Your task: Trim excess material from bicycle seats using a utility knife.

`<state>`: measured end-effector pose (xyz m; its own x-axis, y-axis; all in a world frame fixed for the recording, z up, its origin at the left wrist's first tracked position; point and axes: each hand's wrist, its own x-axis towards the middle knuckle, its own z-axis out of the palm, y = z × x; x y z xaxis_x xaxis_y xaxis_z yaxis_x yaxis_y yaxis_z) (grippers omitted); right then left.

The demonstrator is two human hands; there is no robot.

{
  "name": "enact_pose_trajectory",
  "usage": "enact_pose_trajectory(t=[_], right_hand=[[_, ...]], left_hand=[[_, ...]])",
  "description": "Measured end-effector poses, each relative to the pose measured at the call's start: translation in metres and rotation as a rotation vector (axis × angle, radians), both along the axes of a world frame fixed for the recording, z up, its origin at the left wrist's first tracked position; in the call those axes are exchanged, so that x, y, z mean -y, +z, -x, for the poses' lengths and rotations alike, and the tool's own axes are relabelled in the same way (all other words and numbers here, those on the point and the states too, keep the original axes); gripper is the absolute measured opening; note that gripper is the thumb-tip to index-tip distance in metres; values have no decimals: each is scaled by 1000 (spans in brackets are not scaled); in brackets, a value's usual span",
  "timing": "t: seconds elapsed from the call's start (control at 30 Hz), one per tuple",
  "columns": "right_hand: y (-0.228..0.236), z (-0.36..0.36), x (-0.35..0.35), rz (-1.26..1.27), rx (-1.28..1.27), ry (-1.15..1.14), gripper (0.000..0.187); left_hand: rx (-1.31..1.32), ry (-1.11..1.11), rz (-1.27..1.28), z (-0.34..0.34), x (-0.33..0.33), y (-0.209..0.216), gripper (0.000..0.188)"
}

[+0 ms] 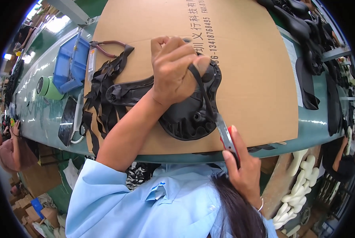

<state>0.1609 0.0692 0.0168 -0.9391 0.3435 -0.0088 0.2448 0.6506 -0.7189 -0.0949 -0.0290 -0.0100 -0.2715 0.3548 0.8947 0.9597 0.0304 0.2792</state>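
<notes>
A black bicycle saddle (185, 119) lies with its underside up on a cardboard sheet (256, 99), its narrow nose toward the left. Gathered black cover material shows around its rim. My left hand (175, 69) is closed in a fist above the saddle, gripping a thin black strip (203, 89) that runs down taut to the saddle's edge. In my right hand (244, 168) is a red-handled utility knife (227, 139), its blade end meeting the strip at the lower right rim. My left hand and forearm hide part of the saddle.
Black scraps (102, 91) and pliers (106, 48) lie left of the saddle. Beyond are a blue bin (82, 59), a green cylinder (50, 88) and a phone (67, 119). More saddles (290, 20) stand at upper right. People are at the left (16, 146) and right (344, 158).
</notes>
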Motion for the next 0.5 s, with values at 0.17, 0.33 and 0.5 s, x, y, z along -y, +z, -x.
enact_pose_trajectory(t=[0.17, 0.33, 0.5], right_hand=[[-2, -13, 21, 70, 13, -58, 61], [8, 1, 5, -162, 87, -58, 56], [18, 51, -108, -324, 50, 138, 48]], left_hand=[[366, 253, -61, -2, -5, -1, 28], [1019, 239, 87, 1, -1, 2, 42], [1131, 194, 365, -54, 40, 9, 41]])
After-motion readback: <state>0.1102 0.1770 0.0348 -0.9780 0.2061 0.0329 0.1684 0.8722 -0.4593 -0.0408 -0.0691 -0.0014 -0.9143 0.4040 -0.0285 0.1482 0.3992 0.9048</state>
